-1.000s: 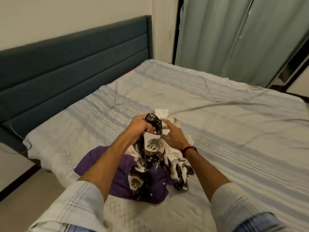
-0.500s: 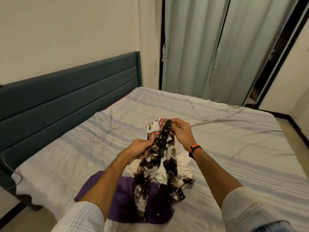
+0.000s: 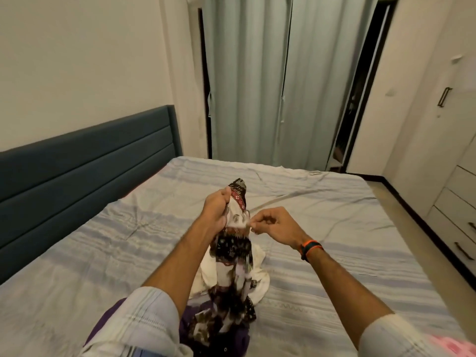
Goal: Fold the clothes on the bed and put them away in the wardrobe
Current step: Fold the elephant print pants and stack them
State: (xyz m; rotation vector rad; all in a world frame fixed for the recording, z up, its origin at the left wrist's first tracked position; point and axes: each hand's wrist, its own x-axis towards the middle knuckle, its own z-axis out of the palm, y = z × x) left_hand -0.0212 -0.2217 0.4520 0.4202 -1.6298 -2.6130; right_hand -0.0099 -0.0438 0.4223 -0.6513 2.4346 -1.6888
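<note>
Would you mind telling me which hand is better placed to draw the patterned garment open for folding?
The right hand: it pinches a pale edge of the black-and-white patterned garment with room to pull outward over the striped bed, while the left hand grips the bunched top as anchor.

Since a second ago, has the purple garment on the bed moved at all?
No. The purple garment lies where it did, at the near edge of the striped bedsheet under the hanging patterned cloth. Only the camera tilted up.
</note>
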